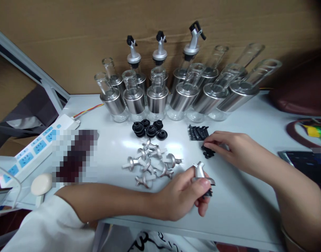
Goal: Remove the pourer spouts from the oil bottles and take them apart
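Fingers (pixel 203 184) of the left hand (pixel 181 192) clamp a silver pourer (pixel 200 170); the right hand (pixel 232 145), fingertips (pixel 206 144) together, touches black pieces (pixel 209 153).

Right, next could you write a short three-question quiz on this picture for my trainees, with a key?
1. Which hand grips a silver spout: the left hand or the right hand?
2. True or false: the black stoppers lie between the bottles and the loose spouts.
3. How many bottles have fitted spouts? A two; B three; C five.

Key: 1. The left hand. 2. True. 3. B.
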{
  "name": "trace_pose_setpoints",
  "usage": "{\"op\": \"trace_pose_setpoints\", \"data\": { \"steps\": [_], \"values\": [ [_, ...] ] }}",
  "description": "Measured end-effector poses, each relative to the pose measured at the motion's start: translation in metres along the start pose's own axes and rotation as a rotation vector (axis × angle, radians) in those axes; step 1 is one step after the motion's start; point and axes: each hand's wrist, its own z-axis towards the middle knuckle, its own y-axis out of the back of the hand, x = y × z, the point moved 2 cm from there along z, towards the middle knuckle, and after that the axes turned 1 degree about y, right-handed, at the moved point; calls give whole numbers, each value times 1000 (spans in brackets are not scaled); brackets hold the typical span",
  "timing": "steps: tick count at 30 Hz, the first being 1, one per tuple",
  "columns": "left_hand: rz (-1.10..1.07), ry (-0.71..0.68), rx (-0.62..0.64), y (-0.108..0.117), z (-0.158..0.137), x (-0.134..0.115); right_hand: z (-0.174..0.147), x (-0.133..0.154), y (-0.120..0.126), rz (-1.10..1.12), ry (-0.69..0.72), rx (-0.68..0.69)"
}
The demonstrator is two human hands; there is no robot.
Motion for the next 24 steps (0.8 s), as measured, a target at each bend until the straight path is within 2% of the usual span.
{"op": "trace_pose_setpoints", "data": {
  "steps": [6, 17, 24],
  "values": [
    [14, 1, 5, 0, -1, -2, -1, 3, 4, -17, 10, -17],
    [34, 29, 3, -2, 0, -6, -7, -11, 16, -44, -37, -78],
    [30, 31, -7, -2, 0, -5, -7, -16, 8, -58, -86, -7]
  ]
}}
